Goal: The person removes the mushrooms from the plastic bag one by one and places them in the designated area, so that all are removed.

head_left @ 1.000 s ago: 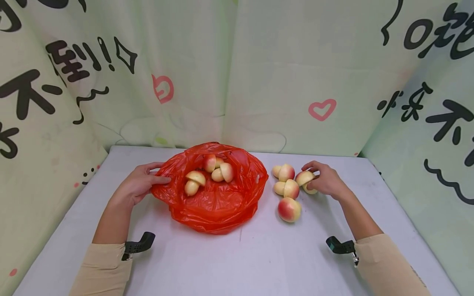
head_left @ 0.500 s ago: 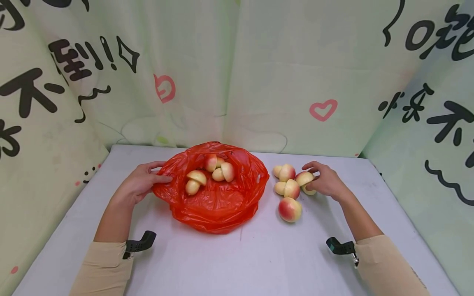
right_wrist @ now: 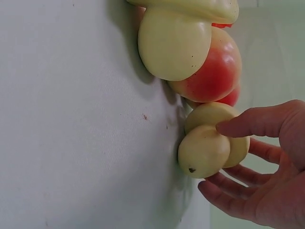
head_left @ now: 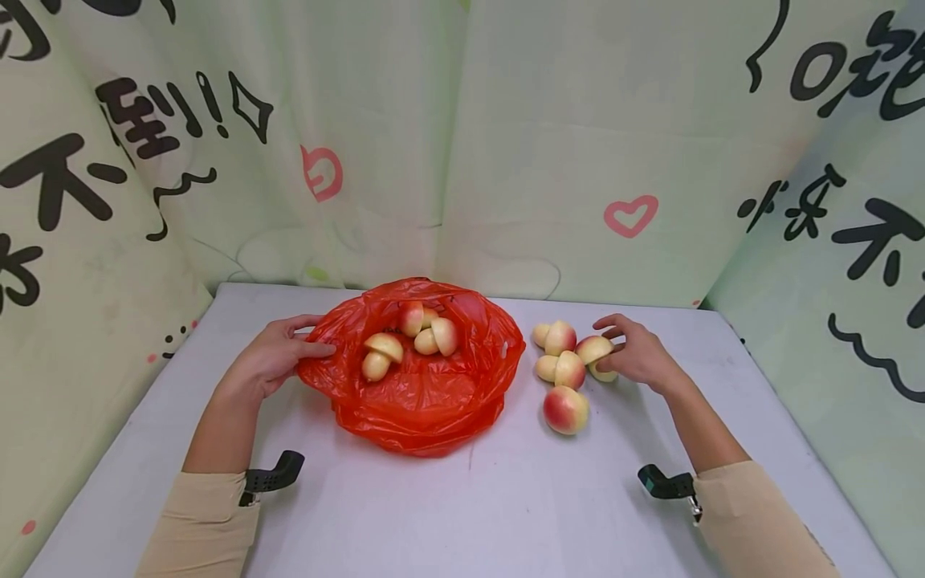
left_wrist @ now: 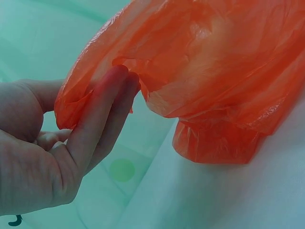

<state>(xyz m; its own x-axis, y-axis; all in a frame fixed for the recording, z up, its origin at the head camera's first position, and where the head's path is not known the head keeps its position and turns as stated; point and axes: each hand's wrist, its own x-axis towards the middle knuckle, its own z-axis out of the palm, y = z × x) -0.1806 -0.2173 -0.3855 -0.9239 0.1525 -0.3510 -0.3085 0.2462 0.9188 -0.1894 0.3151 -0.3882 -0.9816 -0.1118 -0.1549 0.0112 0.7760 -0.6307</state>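
My left hand (head_left: 266, 357) holds the left rim of a red plastic bag (head_left: 426, 413) between thumb and fingers. In the left wrist view the thin film of the bag hangs over the fingers (left_wrist: 102, 109). Inside its wide mouth lie 3 toy mushrooms, one of them with a pale cap (head_left: 383, 347). To the right of the bag, my right hand (head_left: 637, 353) grips a cream toy mushroom (right_wrist: 204, 151), thumb on the near side and fingers around the far side. This mushroom still sits at the table among the others.
Beside the held one are a toy mushroom at the back (head_left: 560, 338), another in the middle (head_left: 569, 369) and a red-capped one in front (head_left: 565, 410). All stand on a white table (head_left: 462, 522). A printed light-green curtain (head_left: 535, 160) closes off the back and sides.
Almost nothing differs. My right hand has shifted very slightly at the mushroom, while the left hand keeps its hold on the bag.
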